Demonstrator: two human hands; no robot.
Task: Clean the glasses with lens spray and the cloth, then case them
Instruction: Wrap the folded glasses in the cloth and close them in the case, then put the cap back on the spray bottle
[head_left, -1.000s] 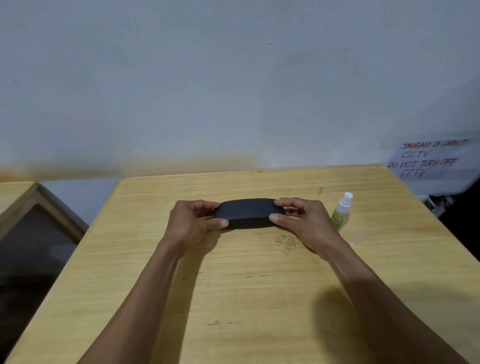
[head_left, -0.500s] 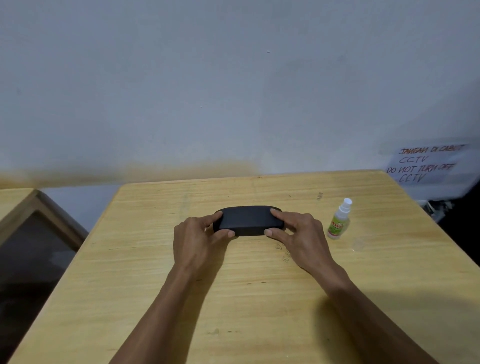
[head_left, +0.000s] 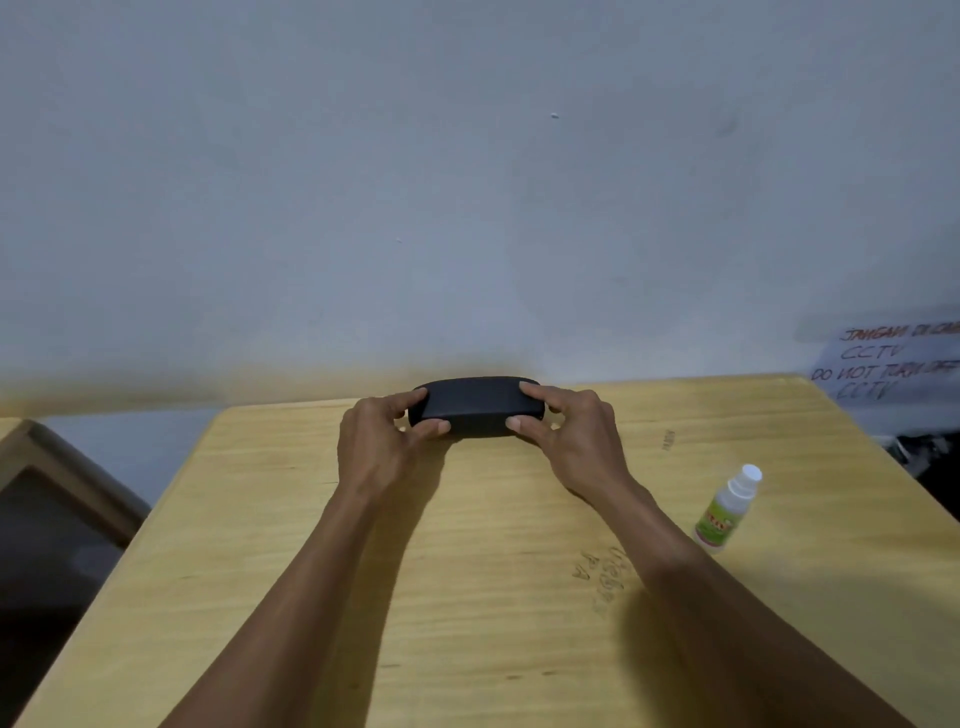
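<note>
Near the right edge of the wooden table (head_left: 467, 597), a small spray bottle (head_left: 727, 512) stands upright, well apart from the hands. Farther on, close to the far edge, the left hand (head_left: 382, 447) and right hand (head_left: 571, 441) each grip one end of the closed black glasses case (head_left: 475, 408), thumbs on its near side.

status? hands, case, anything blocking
Left hand and right hand grip the ends of the black case, case shut. Spray bottle upright on table, untouched. Glasses, cloth not visible. Nothing blocking.
</note>
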